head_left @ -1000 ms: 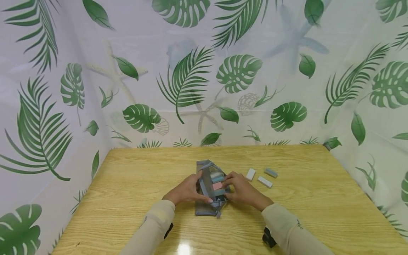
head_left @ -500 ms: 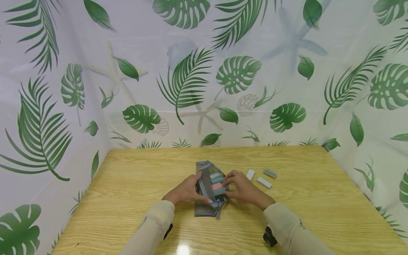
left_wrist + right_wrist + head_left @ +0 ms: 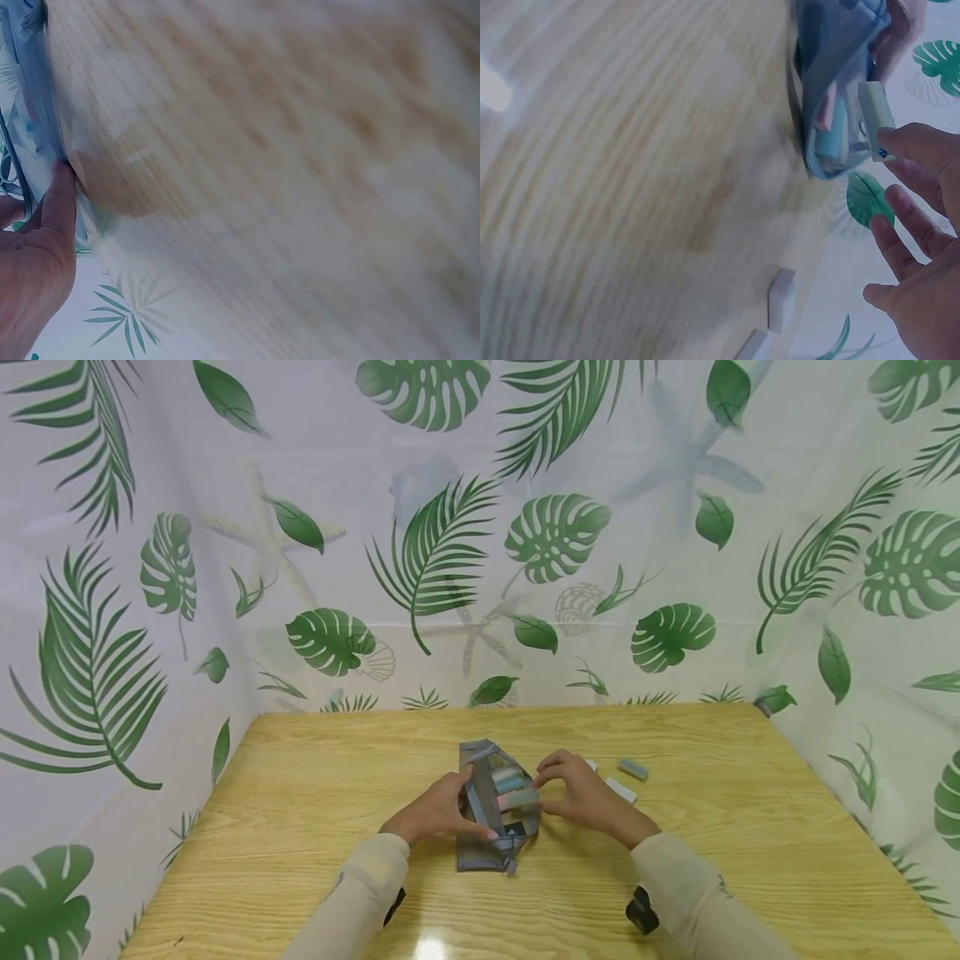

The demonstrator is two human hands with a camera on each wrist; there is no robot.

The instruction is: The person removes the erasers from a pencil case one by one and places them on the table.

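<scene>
Drawing back since earlier, right grip (image 3: 581, 791) pinching pale block (image 3: 874, 109), left grip (image 3: 433, 810) pinching pouch (image 3: 486, 792).

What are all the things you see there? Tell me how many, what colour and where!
Table: 1, yellow-brown wood, under everything
Leafy sheet: count unclear, white with green leaves, behind and beside the table
Pouch: 1, grey-blue, middle of the table
Pink block: 1, pink, inside the pouch
Blue block: 1, light blue, inside the pouch
Dark piece: 1, blackish, inside the pouch
Held block: 1, pale greenish, at the pouch's opening
White blocks: 2, white, on the table
Grey-blue block: 1, grey-blue, near the white blocks
Sleeves: 2, beige, bottom of the head view
Left hand: 1, on the pouch
Right hand: 1, pinching the held block
</scene>
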